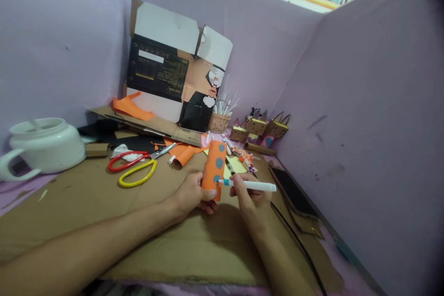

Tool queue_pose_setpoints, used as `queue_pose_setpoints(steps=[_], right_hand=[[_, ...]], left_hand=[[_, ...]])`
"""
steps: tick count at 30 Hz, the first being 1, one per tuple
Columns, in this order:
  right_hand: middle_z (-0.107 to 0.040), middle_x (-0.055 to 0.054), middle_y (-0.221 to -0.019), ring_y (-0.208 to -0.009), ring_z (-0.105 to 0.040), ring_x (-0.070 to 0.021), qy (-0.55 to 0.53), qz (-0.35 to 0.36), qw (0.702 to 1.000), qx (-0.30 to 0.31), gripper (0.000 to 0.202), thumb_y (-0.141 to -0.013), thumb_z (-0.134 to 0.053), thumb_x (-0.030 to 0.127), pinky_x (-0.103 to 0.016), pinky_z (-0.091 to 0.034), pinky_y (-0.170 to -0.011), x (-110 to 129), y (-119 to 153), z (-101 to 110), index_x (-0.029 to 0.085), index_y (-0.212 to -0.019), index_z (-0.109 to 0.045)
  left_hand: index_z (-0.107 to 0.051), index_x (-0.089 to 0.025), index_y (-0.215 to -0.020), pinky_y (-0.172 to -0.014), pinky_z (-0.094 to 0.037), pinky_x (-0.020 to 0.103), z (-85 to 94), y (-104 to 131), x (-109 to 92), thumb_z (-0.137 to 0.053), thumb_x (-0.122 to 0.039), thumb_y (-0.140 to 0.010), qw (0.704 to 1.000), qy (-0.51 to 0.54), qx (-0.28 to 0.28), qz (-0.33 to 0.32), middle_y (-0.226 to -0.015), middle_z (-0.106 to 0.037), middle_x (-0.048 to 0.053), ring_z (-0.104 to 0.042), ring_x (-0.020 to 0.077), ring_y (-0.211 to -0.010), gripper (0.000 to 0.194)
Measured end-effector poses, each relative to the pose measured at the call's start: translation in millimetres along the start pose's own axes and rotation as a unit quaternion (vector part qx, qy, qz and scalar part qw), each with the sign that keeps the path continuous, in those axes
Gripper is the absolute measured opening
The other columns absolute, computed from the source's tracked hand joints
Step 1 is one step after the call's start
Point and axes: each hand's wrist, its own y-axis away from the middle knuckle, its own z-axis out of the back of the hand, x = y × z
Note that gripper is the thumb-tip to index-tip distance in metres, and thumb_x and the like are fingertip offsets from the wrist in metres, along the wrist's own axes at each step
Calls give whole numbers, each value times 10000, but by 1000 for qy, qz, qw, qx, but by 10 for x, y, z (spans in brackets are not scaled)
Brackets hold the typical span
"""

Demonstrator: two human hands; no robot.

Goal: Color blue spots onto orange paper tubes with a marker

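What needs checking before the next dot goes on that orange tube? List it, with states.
1. Left hand grips the orange tube: ok.
2. Right hand holds the marker: ok.
3. Marker tip at the tube's lower edge: ok.
4. Marker cap off: ok.
5. Scissors lie apart from both hands: ok.
6. Ink on the earlier dots dry: cannot tell.
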Motion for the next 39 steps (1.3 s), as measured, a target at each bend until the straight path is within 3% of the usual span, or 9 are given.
queue_pose_setpoints(steps=[39], right_hand=[[-561, 22, -464, -412, -534, -106, 15, 27, 999, 11, 247, -851, -569, 321, -200, -418, -406, -21, 2, 26, 159, -678, -638]], left_hand=[[-510, -135, -856, -441, -520, 234, 4, -20, 4, -726, -239, -555, 1000, -5, 0, 3, -643, -632, 4, -618, 134, -495, 385]])
